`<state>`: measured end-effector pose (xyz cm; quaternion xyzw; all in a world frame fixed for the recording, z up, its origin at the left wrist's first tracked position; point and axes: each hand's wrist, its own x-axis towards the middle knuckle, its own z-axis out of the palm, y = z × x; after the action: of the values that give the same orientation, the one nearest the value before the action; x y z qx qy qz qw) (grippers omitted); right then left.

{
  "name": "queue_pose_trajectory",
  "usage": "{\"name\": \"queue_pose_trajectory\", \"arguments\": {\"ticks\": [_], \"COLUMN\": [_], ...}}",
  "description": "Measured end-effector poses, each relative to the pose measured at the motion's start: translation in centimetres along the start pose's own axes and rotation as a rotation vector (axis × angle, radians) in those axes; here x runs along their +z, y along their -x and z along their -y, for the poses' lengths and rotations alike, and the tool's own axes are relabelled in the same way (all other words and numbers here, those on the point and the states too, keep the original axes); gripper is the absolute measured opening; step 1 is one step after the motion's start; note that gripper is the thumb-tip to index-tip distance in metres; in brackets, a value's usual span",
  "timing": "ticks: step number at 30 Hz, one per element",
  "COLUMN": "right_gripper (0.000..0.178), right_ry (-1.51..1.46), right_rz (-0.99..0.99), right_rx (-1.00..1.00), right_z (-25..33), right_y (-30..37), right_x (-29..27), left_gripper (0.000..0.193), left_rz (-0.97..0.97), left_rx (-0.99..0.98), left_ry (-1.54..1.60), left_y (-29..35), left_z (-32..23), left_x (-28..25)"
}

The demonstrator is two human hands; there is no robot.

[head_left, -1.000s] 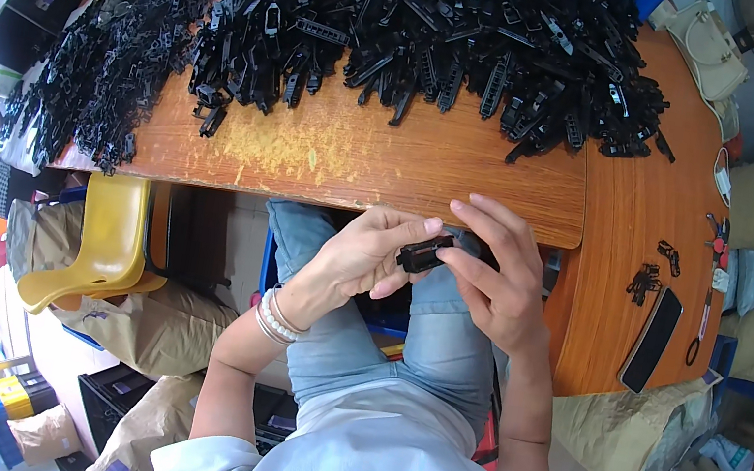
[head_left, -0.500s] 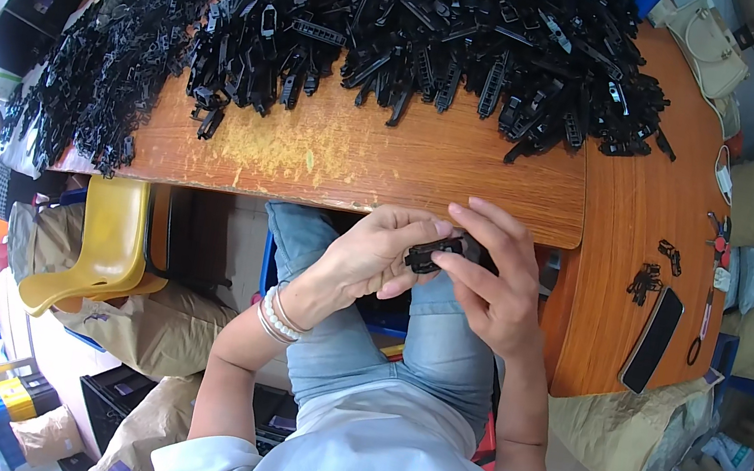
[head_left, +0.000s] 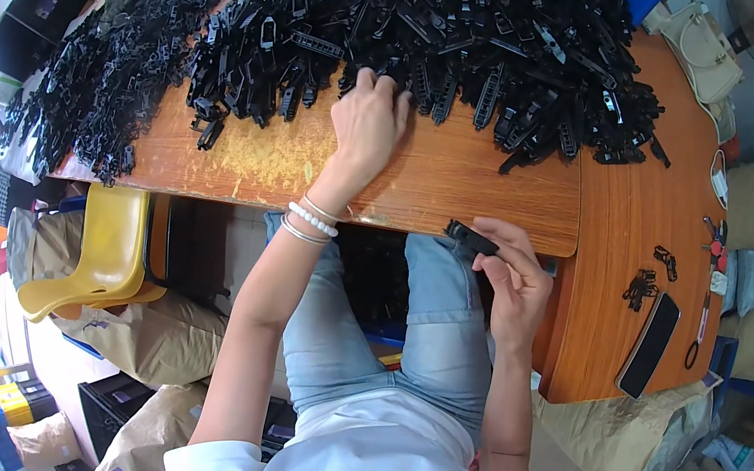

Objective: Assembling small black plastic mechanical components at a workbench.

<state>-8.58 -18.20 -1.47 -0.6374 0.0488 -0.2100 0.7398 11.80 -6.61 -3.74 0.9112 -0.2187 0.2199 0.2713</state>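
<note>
With the middle of your view as the clock's centre, your right grip (head_left: 520,277) is closed around a black plastic part (head_left: 473,240) at three o'clock, held near the tabletop (head_left: 474,192)'s front edge; it juts from your fingertips toward ten o'clock. Your left grip (head_left: 368,124) is near twelve o'clock, fingers down at the edge of a big heap (head_left: 432,25) of black parts. Those fingertips are hidden, so you cannot tell whether they grasp anything. A second heap (head_left: 105,70) of smaller black pieces lies at ten o'clock. Just past three o'clock lies a phone (head_left: 649,346), with small black clips (head_left: 640,292) beside its twelve-o'clock end. A yellow chair (head_left: 110,251) stands just short of nine.
</note>
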Motion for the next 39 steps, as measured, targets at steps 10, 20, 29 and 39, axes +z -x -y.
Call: {"name": "queue_pose_trajectory", "arguments": {"ticks": [10,20,29,39], "right_gripper": [0.012,0.012,0.014,0.012], "right_ry": [0.012,0.385,0.163,0.272], "right_rz": [-0.205,-0.140,-0.162,-0.201], "right_rx": [0.122,0.020,0.308,0.179], "right_z": [-0.8,-0.5,-0.2,-0.9], "right_y": [-1.2,-0.7,-0.9,0.0], "right_x": [1.8,2.7,2.0,3.0], "left_gripper": [0.018,0.043,0.043,0.045], "left_rz": [0.485,0.682,0.655,0.595], "left_rx": [-0.705,-0.696,-0.686,-0.753], "left_ry": [1.346,1.308,1.265,1.288], "left_y": [5.5,7.2,7.4,8.2], "left_z": [-2.3,-2.4,-2.6,-3.6], "left_x": [-6.4,-7.1,-7.0,-6.7]}}
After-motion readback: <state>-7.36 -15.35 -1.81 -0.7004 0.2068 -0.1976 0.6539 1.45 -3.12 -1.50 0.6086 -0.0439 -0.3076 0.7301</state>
